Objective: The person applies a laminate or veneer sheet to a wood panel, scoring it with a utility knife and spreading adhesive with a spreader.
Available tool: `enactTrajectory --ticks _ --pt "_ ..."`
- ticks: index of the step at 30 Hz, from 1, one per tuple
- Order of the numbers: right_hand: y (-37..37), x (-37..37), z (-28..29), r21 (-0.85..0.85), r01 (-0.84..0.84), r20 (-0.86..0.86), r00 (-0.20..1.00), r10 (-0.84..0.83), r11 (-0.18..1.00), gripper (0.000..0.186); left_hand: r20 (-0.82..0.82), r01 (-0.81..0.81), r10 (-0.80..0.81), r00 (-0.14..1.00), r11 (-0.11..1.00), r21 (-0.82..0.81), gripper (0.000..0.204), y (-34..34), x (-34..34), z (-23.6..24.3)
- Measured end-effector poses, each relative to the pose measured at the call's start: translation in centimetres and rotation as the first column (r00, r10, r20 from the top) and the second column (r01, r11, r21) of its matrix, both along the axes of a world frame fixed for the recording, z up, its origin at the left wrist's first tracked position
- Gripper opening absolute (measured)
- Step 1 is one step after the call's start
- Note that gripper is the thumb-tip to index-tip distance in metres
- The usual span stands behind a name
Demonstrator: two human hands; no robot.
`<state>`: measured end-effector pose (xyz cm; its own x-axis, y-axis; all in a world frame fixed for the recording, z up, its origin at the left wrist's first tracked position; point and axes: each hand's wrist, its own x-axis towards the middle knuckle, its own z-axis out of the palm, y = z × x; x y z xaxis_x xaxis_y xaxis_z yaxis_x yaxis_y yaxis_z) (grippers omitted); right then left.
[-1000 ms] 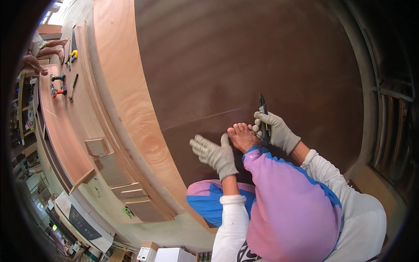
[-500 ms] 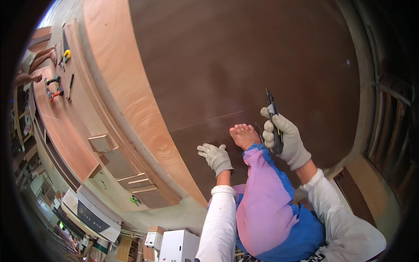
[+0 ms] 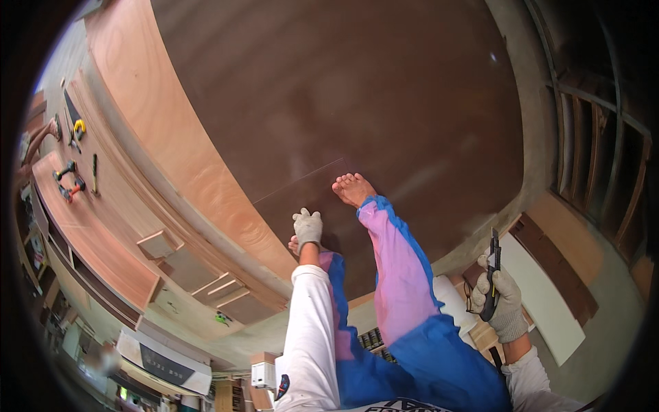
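Note:
My right hand (image 3: 506, 302), in a pale knit work glove, is closed around a black utility knife (image 3: 492, 278) that points upward, out past the right front edge of the dark brown panel (image 3: 384, 96). Something thin and dark hangs beside those fingers; I cannot make out what it is. My left hand (image 3: 308, 226), gloved the same way, holds nothing, its fingers loosely bent and apart over the panel near my left foot (image 3: 294, 244). Whether it touches the panel I cannot tell. A thin pale line (image 3: 298, 182) runs across the panel ahead of both feet. My bare right foot (image 3: 353, 189) stands on the panel.
A light plywood sheet (image 3: 199, 151) lies along the panel's left side. Farther left are cordless drills (image 3: 68, 182), a hammer (image 3: 95, 175) and wood offcuts (image 3: 161, 244). Another person's leg (image 3: 44, 134) shows at far left. A white board (image 3: 542, 295) lies at right.
My right hand with the knife has swung right and down, off the panel. The left hand has shifted left, its fingers more bent. My view has moved back, bringing both feet into sight.

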<state>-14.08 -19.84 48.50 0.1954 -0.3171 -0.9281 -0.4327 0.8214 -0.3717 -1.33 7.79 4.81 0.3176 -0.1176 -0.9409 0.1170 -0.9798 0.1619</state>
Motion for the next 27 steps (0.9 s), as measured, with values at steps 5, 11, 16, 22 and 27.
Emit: enactTrajectory --ticks 5,11,16,22,27 --pt "4.9 -1.3 4.2 -0.031 0.009 0.07 0.997 -0.007 0.999 0.044 0.018 -0.558 0.573 0.819 0.805 -0.202 0.065 14.4 1.2 4.4" --pt "10.9 0.8 8.9 0.06 0.327 0.176 0.927 -0.332 0.943 0.044 0.079 -0.339 0.357 0.931 0.923 -0.181 0.069 16.7 4.1 20.5" --pt "13.6 5.6 10.2 0.091 0.114 0.093 0.988 -0.122 0.989 0.03 0.181 -0.202 0.218 0.959 0.974 -0.102 0.074 25.3 0.2 26.2" --pt "16.2 10.3 -3.7 0.141 0.26 0.071 0.96 -0.271 0.955 0.015 -0.063 -0.461 0.461 0.885 0.887 0.012 0.071 15.7 3.1 35.0" --pt "17.6 14.7 -15.3 0.12 0.305 -0.252 0.93 -0.268 0.945 0.02 0.061 -0.168 0.173 0.983 0.982 -0.082 0.066 5.7 6.7 40.0"
